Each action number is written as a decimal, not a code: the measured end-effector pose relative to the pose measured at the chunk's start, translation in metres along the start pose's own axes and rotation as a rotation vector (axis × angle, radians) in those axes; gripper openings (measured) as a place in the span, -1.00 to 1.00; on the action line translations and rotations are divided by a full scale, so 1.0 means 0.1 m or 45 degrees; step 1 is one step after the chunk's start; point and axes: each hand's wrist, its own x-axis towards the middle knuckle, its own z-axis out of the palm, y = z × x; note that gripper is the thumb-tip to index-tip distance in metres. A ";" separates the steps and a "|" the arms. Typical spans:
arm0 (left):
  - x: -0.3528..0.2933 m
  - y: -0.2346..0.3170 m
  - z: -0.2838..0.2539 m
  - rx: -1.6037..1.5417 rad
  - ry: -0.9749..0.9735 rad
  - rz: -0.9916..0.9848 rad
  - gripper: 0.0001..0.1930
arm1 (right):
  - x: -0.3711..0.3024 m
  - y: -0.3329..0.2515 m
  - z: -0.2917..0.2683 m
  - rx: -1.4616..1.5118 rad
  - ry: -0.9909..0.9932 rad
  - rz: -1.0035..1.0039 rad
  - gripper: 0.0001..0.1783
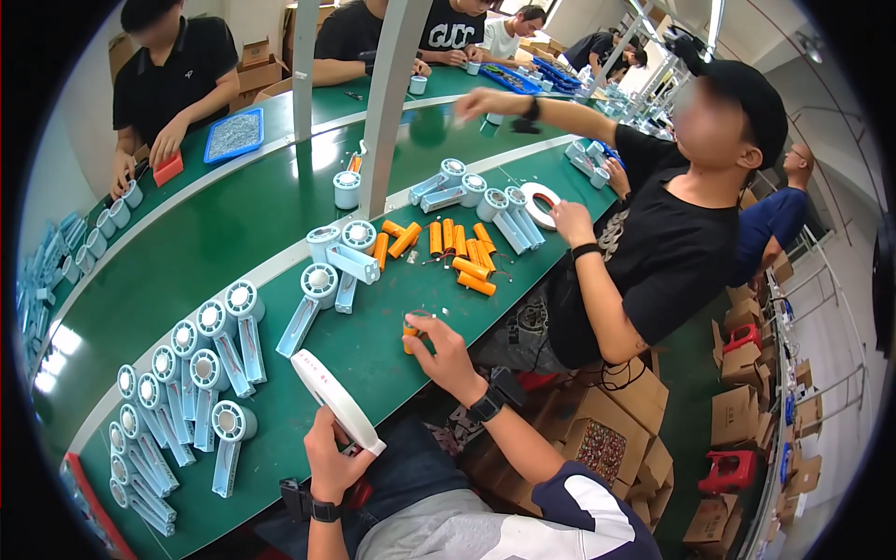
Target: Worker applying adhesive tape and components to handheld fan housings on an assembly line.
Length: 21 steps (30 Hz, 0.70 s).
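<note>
My left hand point(333, 462) is wrapped round a large white ring, a roll of tape point(320, 385), held on edge at the table's front edge. To its right, my right hand point(446, 359) pinches an orange cylindrical battery point(409, 334) just above the green tabletop. Beyond it lies a loose group of orange batteries point(473, 268), several with thin wires. Light-blue handheld fan bodies with round grilled heads and open handles stand about: one fan body point(317, 282) is near the tape roll, and rows of fan bodies point(207, 369) fill the left side.
A grey metal post point(381, 121) rises behind the batteries. At my right a person in black point(691, 205) works beside another white tape roll point(539, 203). Across the green conveyor point(224, 215), other people work near a blue tray point(233, 157). Cardboard boxes point(635, 401) stand below right.
</note>
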 end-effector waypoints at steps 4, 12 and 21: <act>0.02 0.04 -0.01 0.030 -0.009 0.037 -0.27 | 0.02 -0.09 -0.07 -0.153 -0.090 -0.194 -0.60; -0.03 0.09 -0.07 0.119 -0.027 -0.111 -0.33 | 0.05 -0.22 -0.03 -0.497 -0.342 -0.153 -0.56; 0.14 0.17 -0.03 0.299 0.043 0.137 -0.28 | 0.34 -0.17 0.08 -0.488 -0.512 -0.297 -0.54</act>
